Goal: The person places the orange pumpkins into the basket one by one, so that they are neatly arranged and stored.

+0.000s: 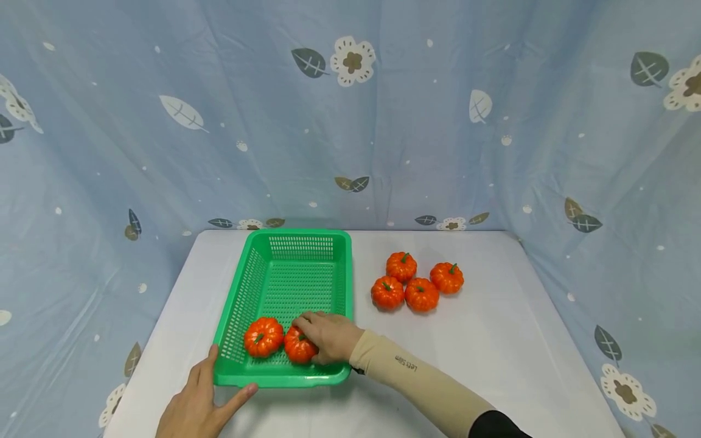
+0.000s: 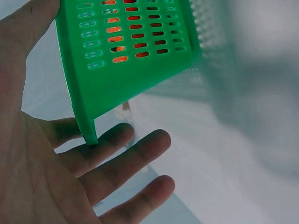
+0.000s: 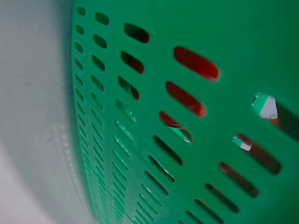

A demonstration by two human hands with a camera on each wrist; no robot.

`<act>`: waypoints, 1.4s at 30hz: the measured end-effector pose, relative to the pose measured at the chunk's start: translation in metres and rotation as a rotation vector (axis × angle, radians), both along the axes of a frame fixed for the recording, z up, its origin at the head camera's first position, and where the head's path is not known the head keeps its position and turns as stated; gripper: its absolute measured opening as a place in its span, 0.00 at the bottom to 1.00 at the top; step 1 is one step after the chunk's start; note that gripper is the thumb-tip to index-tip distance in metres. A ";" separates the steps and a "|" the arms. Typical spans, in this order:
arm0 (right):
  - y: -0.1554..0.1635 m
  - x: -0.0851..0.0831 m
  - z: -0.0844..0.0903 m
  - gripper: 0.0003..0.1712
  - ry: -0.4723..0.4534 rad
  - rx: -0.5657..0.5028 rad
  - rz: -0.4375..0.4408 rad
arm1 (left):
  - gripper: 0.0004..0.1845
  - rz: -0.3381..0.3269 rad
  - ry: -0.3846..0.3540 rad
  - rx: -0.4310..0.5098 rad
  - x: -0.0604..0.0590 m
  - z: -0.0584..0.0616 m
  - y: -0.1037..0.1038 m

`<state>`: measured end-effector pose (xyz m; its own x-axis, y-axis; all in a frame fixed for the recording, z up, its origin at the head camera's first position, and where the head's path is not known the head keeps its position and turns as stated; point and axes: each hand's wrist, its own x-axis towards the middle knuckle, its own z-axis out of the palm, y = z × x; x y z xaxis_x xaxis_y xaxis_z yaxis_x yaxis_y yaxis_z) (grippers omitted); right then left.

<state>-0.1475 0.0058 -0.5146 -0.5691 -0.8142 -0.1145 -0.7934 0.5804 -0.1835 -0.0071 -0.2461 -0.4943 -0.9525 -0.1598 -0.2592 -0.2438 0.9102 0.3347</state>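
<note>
Orange plastic pumpkins are the things in hand: the right hand [image 1: 328, 336] reaches into the green basket [image 1: 285, 286] near the counter's front-left corner, its fingers curled over one pumpkin [image 1: 298, 347] that sits on the basket floor beside a second pumpkin [image 1: 263, 336]. The left hand [image 1: 199, 404] lies flat at the basket's front-left corner, fingers straight and spread, thumb against the rim, gripping nothing. Judging from this, the light basket could slide or tip toward the front edge if the left hand eases off, and the round pumpkin could roll into its neighbour when let go. Four more pumpkins [image 1: 417, 281] cluster toward the counter's back-right, well apart from the basket. The counter [image 1: 493, 340] is pale and smooth; a blue curtain [image 1: 438, 121] printed with leaves and flowers hangs round its back and sides.
</note>
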 end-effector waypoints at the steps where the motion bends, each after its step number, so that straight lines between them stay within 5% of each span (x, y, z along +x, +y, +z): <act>1: 0.000 0.000 0.000 0.45 0.008 0.007 -0.001 | 0.68 0.000 0.001 -0.001 0.000 0.000 0.000; 10: 0.004 0.001 0.002 0.45 0.006 -0.035 0.019 | 0.69 0.007 -0.010 -0.005 -0.001 -0.001 0.000; 16: 0.013 -0.004 0.013 0.34 -0.024 -0.248 0.050 | 0.69 0.007 -0.015 0.002 -0.001 -0.002 0.000; 20: 0.027 -0.012 0.020 0.30 0.037 -0.421 0.037 | 0.69 0.010 -0.020 0.004 -0.001 -0.002 0.000; 26: 0.058 -0.024 0.031 0.32 0.025 -0.584 -0.105 | 0.70 0.009 -0.017 0.004 -0.001 -0.003 0.000; 42: 0.126 -0.053 0.019 0.52 -0.068 -0.578 -0.501 | 0.69 0.003 -0.022 0.020 -0.001 -0.004 -0.002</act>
<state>-0.2007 0.1319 -0.4958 -0.8927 -0.4022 0.2034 -0.4374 0.6647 -0.6057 -0.0078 -0.2483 -0.4979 -0.9461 -0.1573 -0.2830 -0.2539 0.9027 0.3474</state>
